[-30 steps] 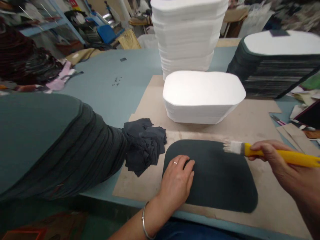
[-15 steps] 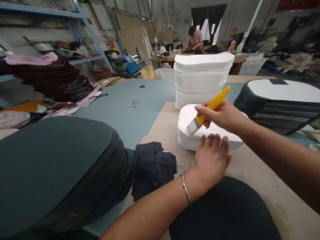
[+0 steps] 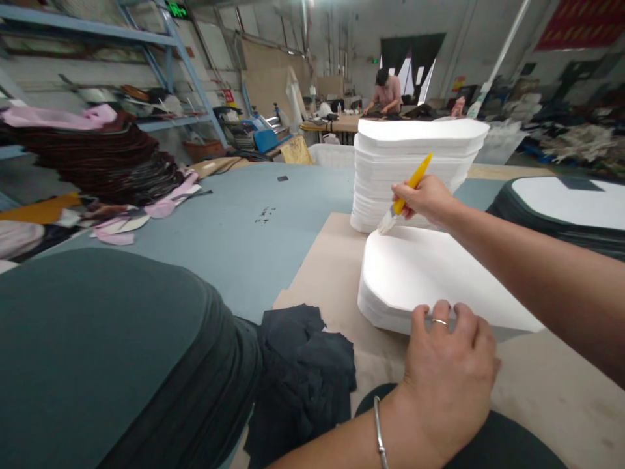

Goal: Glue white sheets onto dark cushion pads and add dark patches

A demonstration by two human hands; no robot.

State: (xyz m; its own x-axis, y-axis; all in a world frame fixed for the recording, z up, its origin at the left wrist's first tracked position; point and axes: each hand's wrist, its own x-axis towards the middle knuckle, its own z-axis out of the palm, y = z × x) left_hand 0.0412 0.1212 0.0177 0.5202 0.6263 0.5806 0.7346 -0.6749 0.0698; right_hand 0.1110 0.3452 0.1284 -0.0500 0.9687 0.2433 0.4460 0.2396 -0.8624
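My right hand [image 3: 428, 198] is closed around the yellow handle of a paintbrush [image 3: 418, 170]. The pale bristles point down and touch the far left corner of a low stack of white rounded sheets [image 3: 430, 267]. Fingers apart and bent, my left hand [image 3: 449, 358] rests its fingertips on the near edge of that stack; the thumb's hold is hidden. Below the left wrist lies a dark green rounded piece [image 3: 517, 443], partly covered by the arm. Just behind the brush stands a taller white stack [image 3: 415, 153].
A big pile of dark green pieces [image 3: 97, 312] fills the left front, with crumpled dark cloth [image 3: 305, 365] beside it. At the right is a dark stack topped with white [image 3: 551, 202]. Brown board [image 3: 322, 260] covers part of the blue-green table [image 3: 234, 215]. Another person [image 3: 388, 94] works far back.
The brush has moved from the near left edge of the low white stack to its far left corner. My left hand still rests at the near edge. The whole view has shifted.
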